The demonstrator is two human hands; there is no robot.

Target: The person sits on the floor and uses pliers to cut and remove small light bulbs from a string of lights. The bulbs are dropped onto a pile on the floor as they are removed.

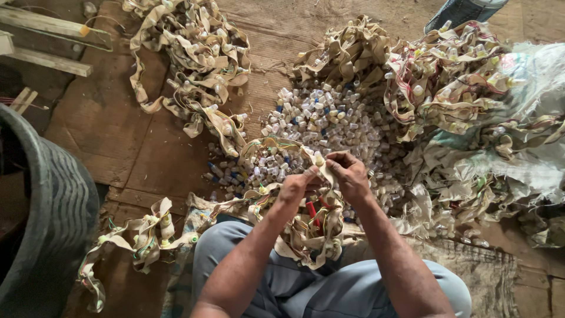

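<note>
Nearest the viewer, a seated person's knees in grey trousers (306,288) frame a heap of beige strip (312,232) lying across the lap, with red and green wires running through it. Just above the lap, the left hand (297,187) and right hand (350,176) meet, fingertips pinched together on a small pale cap (319,159) still fixed to the strip. Beyond the hands, a pile of loose small caps (329,121), mostly clear and white with some blue, spreads over the wooden floor (129,141). At the left sits a dark ribbed tub (53,218). Farther off, more tangled strip heaps (194,53) lie left and right, and crumpled sacking (524,118) lies at the far right.
</note>
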